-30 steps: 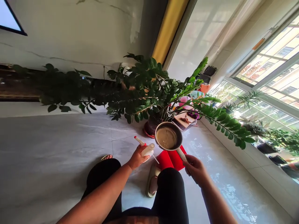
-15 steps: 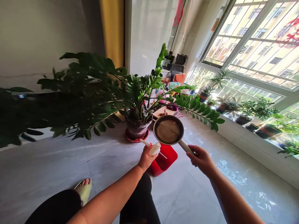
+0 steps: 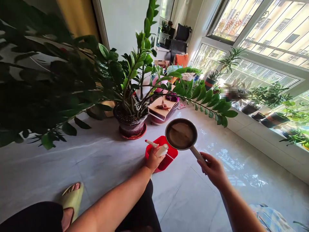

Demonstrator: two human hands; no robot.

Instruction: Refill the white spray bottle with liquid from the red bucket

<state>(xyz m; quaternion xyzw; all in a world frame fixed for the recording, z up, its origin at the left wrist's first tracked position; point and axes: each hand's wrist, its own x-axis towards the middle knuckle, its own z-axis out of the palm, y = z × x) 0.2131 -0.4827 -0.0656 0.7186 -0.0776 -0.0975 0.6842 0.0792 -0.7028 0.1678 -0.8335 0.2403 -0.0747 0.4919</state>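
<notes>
R. hand (image 3: 213, 169), grip clamped on the handle (image 3: 197, 154) of a pan (image 3: 181, 134), holds it above the floor (image 3: 185, 196) nr. a red bin (image 3: 174, 157); L. hand (image 3: 152, 160) has its grip closed on a white bottle (image 3: 162, 150). Any liquid in the pan, unconfirmed, could spill if the one-handed hold tips.

Single head view, worn on the person, aimed forward and steeply down over the floor (image 3: 108, 170). Looked down into the pan (image 3: 181, 133) at fairly close range. Left hand (image 3: 153, 159) and right hand (image 3: 213, 168) sat ahead of the lens, forearms entering from the bottom. Big plant (image 3: 132, 71) loomed on frame left; window (image 3: 272, 29) was farther off, upper right, seen aslant. Floor's window-side edge ran diagonally down to frame right.
</notes>
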